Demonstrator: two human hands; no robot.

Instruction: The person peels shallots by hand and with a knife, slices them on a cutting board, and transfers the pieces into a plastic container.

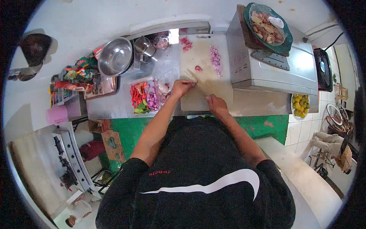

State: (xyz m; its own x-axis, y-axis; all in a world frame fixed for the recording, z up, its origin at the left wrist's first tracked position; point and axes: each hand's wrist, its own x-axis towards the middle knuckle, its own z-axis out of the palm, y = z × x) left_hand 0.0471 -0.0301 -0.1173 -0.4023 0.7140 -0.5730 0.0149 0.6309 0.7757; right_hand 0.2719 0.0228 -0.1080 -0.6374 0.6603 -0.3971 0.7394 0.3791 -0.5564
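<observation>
In the head view, a knife [201,89] is held over the pale cutting board [187,98], its handle enclosed by the right hand's [218,106] curled fingers, its long axis slanted forward and leftward. The left hand's [183,88] fingertips are drawn together beside the blade; whether anything is pinched cannot be told. A red shallot piece [198,68] is seen ahead, nearer the left hand. The board is borne by a steel counter [105,104]; a stove [74,152] is noted at lower left.

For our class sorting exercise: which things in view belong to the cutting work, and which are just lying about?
Belongs to the work:
Knife, in the right hand
Left hand, close to the blade
Cutting board
Chopped purple-pink pieces
Small purple onions, probably

Lying about, it seems:
Large steel bowl
Yellow-green fruit
Stove
Bicycle
</observation>
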